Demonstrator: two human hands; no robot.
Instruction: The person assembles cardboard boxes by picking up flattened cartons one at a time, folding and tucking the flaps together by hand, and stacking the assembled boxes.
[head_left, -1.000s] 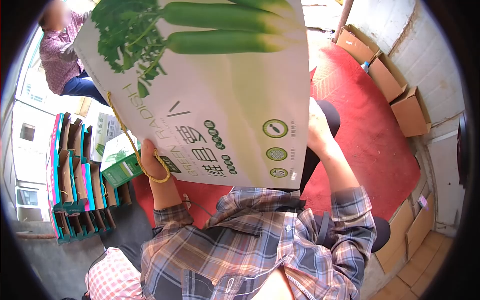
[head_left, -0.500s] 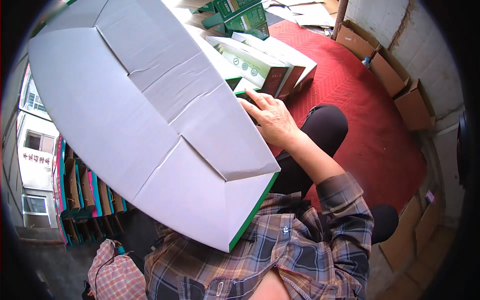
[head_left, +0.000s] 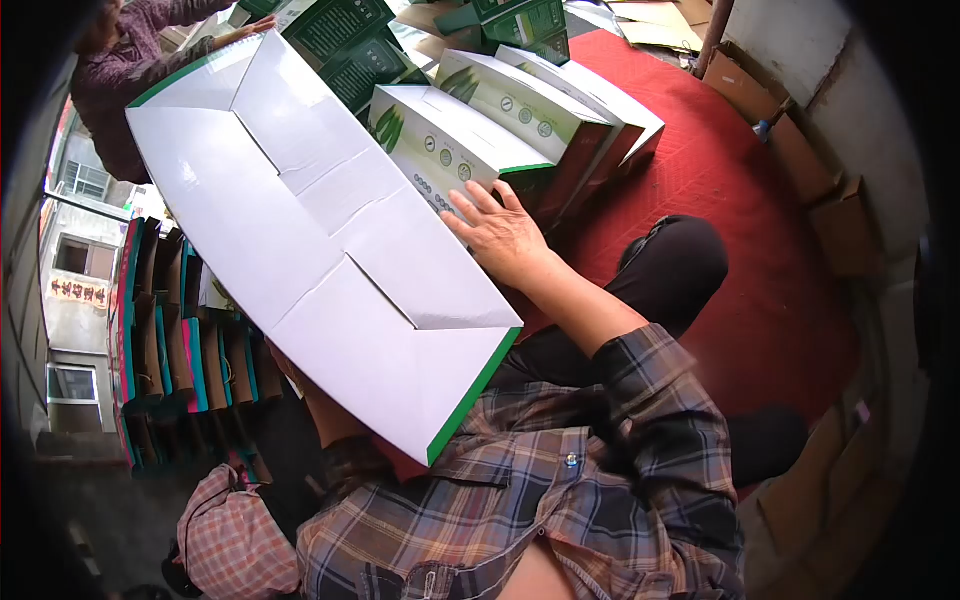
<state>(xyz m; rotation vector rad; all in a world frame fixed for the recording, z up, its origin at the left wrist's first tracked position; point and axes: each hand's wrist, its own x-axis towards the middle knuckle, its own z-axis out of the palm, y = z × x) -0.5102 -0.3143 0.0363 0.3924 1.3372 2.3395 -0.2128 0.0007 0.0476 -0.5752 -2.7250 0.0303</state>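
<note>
A large white carton (head_left: 300, 200) with green edges lies slanted across my lap, its folded bottom flaps facing up. My right hand (head_left: 500, 235) is open, fingers spread, at the carton's right edge. Its fingertips rest against the printed side of a white and green box (head_left: 440, 150) standing behind. My left forearm (head_left: 325, 412) reaches up under the carton's lower left edge. That carton hides my left hand's fingers, so their hold cannot be seen.
More printed boxes (head_left: 535, 105) stand on the red mat (head_left: 740, 300). Dark green cartons (head_left: 335, 45) lie at the back. A co-worker's hand (head_left: 250, 32) is near the carton's far end. Teal-edged boxes (head_left: 190, 350) are stacked left; brown boxes (head_left: 795, 155) line the right wall.
The white carton has dropped lower and away from my view, uncovering a printed box behind it. My right hand has shifted left. A co-worker and my left forearm have come into view.
</note>
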